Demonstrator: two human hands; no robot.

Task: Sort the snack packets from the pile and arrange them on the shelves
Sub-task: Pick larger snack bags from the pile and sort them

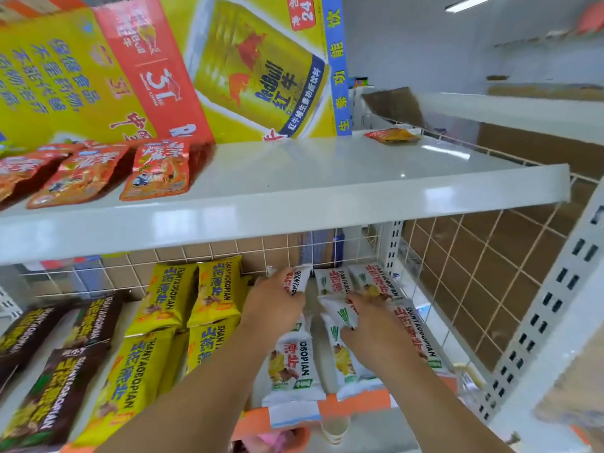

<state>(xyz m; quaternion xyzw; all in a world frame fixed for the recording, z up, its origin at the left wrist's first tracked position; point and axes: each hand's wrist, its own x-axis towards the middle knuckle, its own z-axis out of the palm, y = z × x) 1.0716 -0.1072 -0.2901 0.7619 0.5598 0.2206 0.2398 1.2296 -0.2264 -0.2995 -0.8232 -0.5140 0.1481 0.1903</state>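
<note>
Head view, and both hands are deep in the lower shelf (441, 335). The left hand (274, 302) has its fingers wrapped round the near end of a white packet (300, 278), holding it at the back of the shelf close to the wire grid (457, 256). The right hand (369, 325) pinches a second packet (336, 311) by its upper edge, just beside the first. This one overlaps the white row (289, 358) already lying flat there. So both hands are closed on stock, nothing loose.

To the left lie the yellow packets (215, 289), and further left the brown packets (49, 387), each colour in its own block. On the top shelf (327, 178), red packets (157, 171) sit at the left in front of a big carton (261, 67). One stray packet (392, 135) lies alone at the back right.

On handling, these look like light, air-puffed foil pillows, soft in the middle and glossy. I'd expect them to slide over each other easily. The contents are probably brittle, so squeezing the belly risks crushing them. The flat crimped seam at either end is the safest place to hold. Lay each one down flat, because a nudge could shunt the neighbours out of line.

The sorting looks well along, with the white block being filled in now.
</note>
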